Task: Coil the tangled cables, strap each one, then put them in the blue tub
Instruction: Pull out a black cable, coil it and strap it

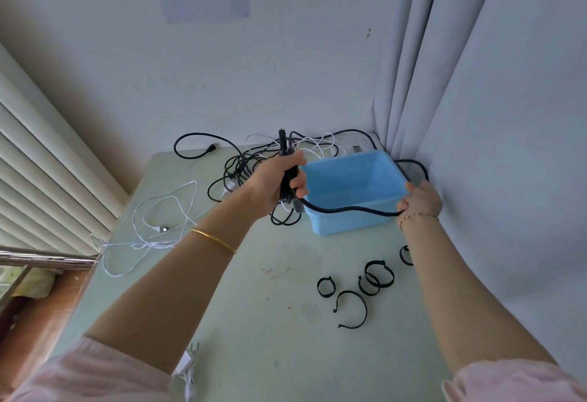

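Pink sleeves frame the bottom; our left grip clenches the coiled black cable, our right grip pinches its loose strand before the blue tub.

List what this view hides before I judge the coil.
Head view: loop count of the black cable coil, wrapped by the left hand.
Head view: cable's run past the right hand, behind the tub.
Head view: one strap, half covered by the right forearm.
Head view: white plug, partly behind the left sleeve.
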